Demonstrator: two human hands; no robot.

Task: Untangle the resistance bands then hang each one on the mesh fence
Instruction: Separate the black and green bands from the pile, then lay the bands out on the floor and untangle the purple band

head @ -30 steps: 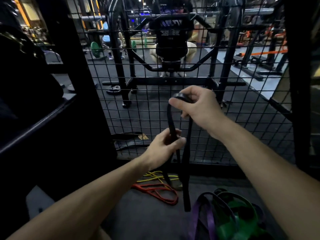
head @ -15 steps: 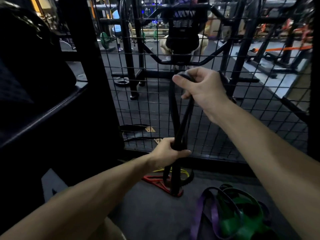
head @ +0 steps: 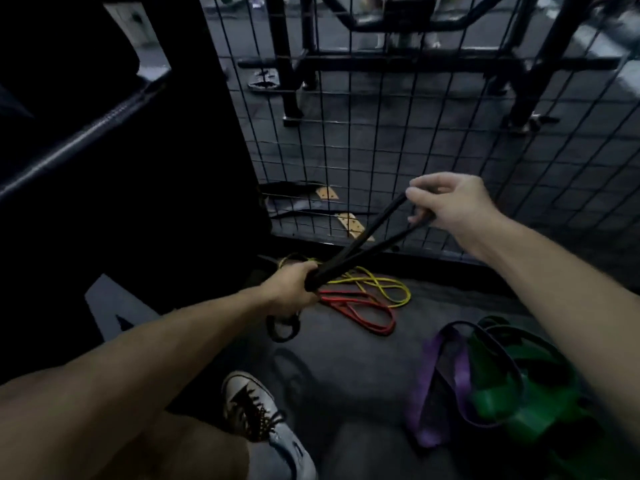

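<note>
A black resistance band [head: 369,233] stretches diagonally between my hands in front of the mesh fence [head: 433,140]. My right hand [head: 450,202] holds its upper loop with fingers hooked through it. My left hand [head: 294,289] grips the bunched lower part, and a short black loop hangs below that fist. On the floor lie a yellow band [head: 388,285] and a red band [head: 367,310], overlapping near the fence base. A purple band [head: 446,372] and a green band [head: 519,403] lie tangled at the lower right.
A dark padded machine [head: 121,168] fills the left side. My shoe [head: 256,410] stands on the dark floor mat at the bottom centre. Behind the fence are black rack legs [head: 287,64] and flat straps with tan ends [head: 349,223] on the floor.
The view has tilted down toward the floor. Both hands have dropped lower, and the black band now runs slanted from lower left to upper right instead of hanging upright.
</note>
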